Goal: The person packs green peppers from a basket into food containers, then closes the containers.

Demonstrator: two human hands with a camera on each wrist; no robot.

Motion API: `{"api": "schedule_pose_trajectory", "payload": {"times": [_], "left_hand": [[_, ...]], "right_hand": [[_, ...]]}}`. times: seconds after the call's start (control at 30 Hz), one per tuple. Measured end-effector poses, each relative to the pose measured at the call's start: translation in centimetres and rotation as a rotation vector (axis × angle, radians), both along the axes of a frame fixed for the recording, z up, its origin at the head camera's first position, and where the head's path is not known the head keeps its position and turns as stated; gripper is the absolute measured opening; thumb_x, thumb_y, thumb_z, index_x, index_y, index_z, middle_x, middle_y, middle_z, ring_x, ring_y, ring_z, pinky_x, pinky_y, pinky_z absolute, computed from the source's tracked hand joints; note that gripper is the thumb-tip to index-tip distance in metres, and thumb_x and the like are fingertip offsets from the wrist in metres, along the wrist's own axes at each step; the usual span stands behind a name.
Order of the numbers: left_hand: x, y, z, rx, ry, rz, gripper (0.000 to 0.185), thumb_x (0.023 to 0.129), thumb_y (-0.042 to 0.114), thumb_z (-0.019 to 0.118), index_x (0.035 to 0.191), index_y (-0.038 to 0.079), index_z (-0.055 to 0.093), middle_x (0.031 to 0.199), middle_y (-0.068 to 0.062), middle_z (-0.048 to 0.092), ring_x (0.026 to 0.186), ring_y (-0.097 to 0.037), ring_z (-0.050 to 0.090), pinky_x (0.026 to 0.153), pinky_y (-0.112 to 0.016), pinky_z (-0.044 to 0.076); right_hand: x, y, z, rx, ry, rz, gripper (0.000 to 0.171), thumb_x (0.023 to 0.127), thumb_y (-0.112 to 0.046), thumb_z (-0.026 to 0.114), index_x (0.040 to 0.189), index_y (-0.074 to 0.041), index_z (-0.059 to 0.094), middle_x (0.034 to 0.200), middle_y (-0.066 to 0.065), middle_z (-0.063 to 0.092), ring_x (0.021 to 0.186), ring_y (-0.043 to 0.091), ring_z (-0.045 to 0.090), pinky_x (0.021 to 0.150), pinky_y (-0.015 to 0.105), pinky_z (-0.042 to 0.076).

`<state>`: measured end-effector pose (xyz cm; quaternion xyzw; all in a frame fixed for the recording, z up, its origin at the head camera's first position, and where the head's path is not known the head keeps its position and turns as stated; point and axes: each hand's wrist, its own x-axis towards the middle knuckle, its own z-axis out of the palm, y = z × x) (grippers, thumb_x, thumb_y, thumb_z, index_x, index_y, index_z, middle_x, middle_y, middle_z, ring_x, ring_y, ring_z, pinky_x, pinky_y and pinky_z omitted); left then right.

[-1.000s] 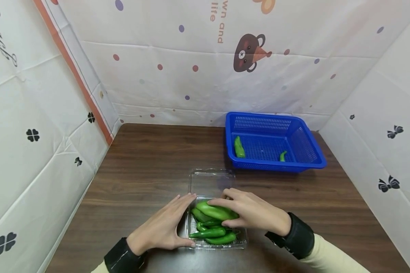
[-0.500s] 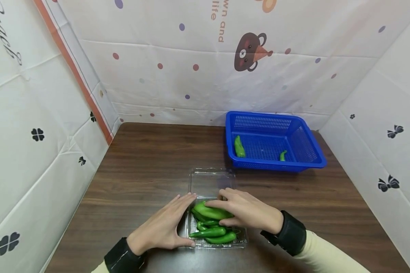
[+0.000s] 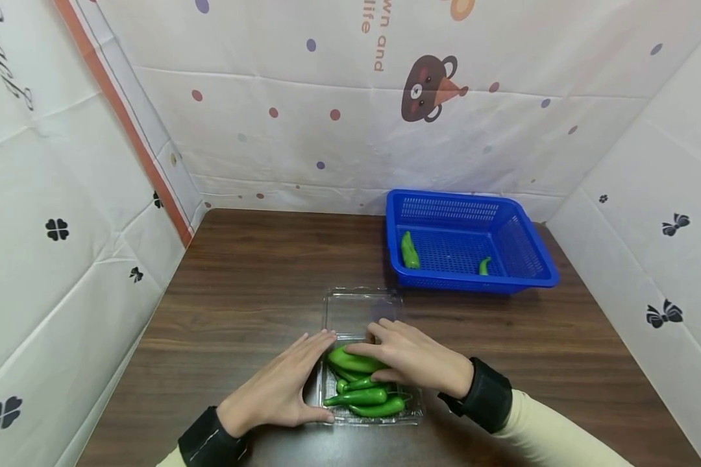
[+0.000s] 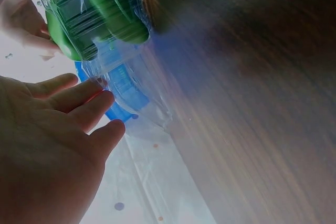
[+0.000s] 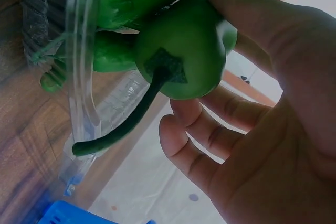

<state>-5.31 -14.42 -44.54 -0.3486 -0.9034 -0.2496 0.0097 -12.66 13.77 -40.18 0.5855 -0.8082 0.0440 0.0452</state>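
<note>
A clear plastic clamshell box [image 3: 380, 422] lies on the table with its lid [image 3: 362, 310] folded back, away from me. Several green chili peppers [image 3: 356, 397] fill the near half of its tray. Along the far side lies a larger, lighter green pepper [image 3: 350, 360]; my right hand [image 3: 417, 360] grips it from the right, thumb on one side and fingers round the other. Its curved stem shows in the right wrist view, close to the box rim [image 5: 81, 77]. At the box's left side my left hand [image 3: 280, 386] rests with extended fingers, fingertips right at the wall [image 4: 100, 69].
A blue plastic basket [image 3: 473, 281] stands at the back right, holding a green pepper [image 3: 409, 251] on its left and a small curled one [image 3: 484, 266] on its right. Printed white sheets [image 3: 269, 149] enclose the brown wooden table [image 3: 257, 259] on the back and both sides.
My right hand has shifted left, carrying the large pepper farther into the box's far left part. The left hand keeps its place.
</note>
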Motion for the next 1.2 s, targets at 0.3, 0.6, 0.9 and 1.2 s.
{"api": "schedule_pose_trajectory", "payload": {"times": [0.3, 0.6, 0.9, 1.2], "left_hand": [[0.0, 0.0, -0.1, 0.000, -0.005, 0.004, 0.120, 0.076, 0.070, 0.079, 0.159, -0.002, 0.029, 0.165, -0.012, 0.032, 0.152, -0.031, 0.032, 0.123, -0.051, 0.024], [0.2, 0.1, -0.6, 0.002, 0.012, 0.011, 0.121, 0.075, 0.069, 0.080, 0.159, -0.001, 0.030, 0.166, -0.011, 0.032, 0.152, -0.030, 0.032, 0.123, -0.050, 0.025], [0.2, 0.2, -0.7, 0.001, 0.008, 0.015, 0.120, 0.075, 0.068, 0.081, 0.159, -0.001, 0.031, 0.166, -0.010, 0.032, 0.152, -0.030, 0.032, 0.123, -0.049, 0.025], [0.2, 0.3, -0.7, 0.004, 0.004, 0.020, 0.120, 0.075, 0.068, 0.081, 0.159, -0.001, 0.031, 0.166, -0.010, 0.031, 0.152, -0.030, 0.032, 0.123, -0.050, 0.025]], "right_hand": [[0.2, 0.1, -0.5, -0.002, -0.004, -0.008, 0.067, 0.088, -0.045, 0.080, 0.148, -0.025, 0.058, 0.102, -0.004, 0.056, 0.084, 0.011, 0.047, 0.067, 0.023, 0.044], [0.3, 0.3, -1.2, -0.021, 0.010, -0.008, 0.066, 0.088, -0.045, 0.078, 0.148, -0.025, 0.058, 0.103, -0.004, 0.055, 0.083, 0.012, 0.045, 0.068, 0.023, 0.043], [0.4, 0.4, -1.7, -0.089, 0.016, -0.010, 0.048, 0.098, -0.035, 0.071, 0.144, -0.025, 0.062, 0.105, -0.004, 0.058, 0.085, 0.011, 0.047, 0.068, 0.023, 0.045], [0.5, 0.3, -1.8, -0.061, 0.015, -0.030, 0.046, 0.098, -0.037, 0.071, 0.143, -0.030, 0.063, 0.105, -0.005, 0.058, 0.085, 0.010, 0.046, 0.069, 0.023, 0.044]]}}
